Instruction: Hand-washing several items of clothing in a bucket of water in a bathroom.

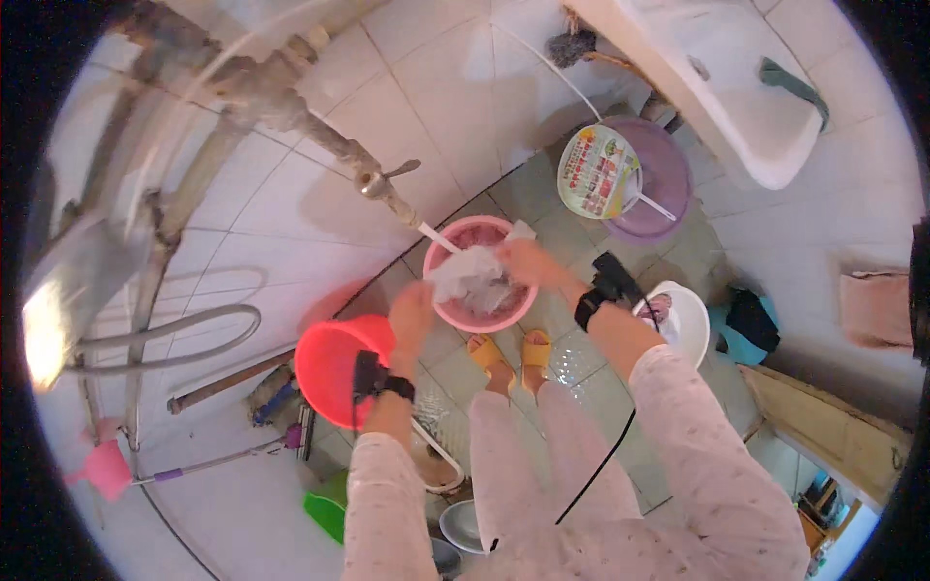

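Note:
A pale, wet-looking cloth is stretched over a pink basin on the tiled floor. My left hand, somewhat blurred, grips the cloth's left edge at the basin's rim. On the other side my right hand is closed around the cloth, and a bit of it sticks out beyond the fingers. Above the basin, a wall tap points down, with a white stream or spout reaching towards the cloth. Both wrists wear black straps with small devices.
A red bucket stands by my left forearm. At right is a white bucket with cloth inside. A hand fan bearing writing lies over a purple basin, near a white sink. The floor glistens near my yellow slippers.

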The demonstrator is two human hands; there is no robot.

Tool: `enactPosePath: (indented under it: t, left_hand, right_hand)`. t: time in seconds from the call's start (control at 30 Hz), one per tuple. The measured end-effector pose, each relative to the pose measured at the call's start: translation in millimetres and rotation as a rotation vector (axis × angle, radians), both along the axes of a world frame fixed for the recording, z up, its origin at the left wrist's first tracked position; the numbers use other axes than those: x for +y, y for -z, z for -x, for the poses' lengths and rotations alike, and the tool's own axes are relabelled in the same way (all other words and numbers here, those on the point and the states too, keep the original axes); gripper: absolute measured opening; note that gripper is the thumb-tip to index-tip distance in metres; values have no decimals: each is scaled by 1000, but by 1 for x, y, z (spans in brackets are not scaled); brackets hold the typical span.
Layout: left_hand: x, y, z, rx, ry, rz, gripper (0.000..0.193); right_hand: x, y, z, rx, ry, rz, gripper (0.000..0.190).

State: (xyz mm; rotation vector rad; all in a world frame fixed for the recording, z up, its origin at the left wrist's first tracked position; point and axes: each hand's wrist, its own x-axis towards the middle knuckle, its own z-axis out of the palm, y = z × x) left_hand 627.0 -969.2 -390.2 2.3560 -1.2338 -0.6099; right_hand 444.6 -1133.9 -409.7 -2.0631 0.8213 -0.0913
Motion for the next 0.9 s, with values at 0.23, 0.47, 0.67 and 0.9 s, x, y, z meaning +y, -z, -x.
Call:
enactPosePath:
  t: [0.23, 0.47, 0.67, 0.9]
  left_hand:
    - [9, 213, 61, 93, 104, -171, 49]
    - [-29, 318, 71, 86, 156, -361, 53]
    - [3, 330, 29, 103, 442, -369, 35]
    - [4, 108, -10, 5, 336, -333, 32]
  right_hand:
    - [63, 220, 15, 270, -85, 36, 24]
    - [6, 320, 9, 271, 302, 64, 22]
    - [7, 304, 16, -246, -293, 197, 15]
    - [0, 116, 36, -3, 358, -408, 23]
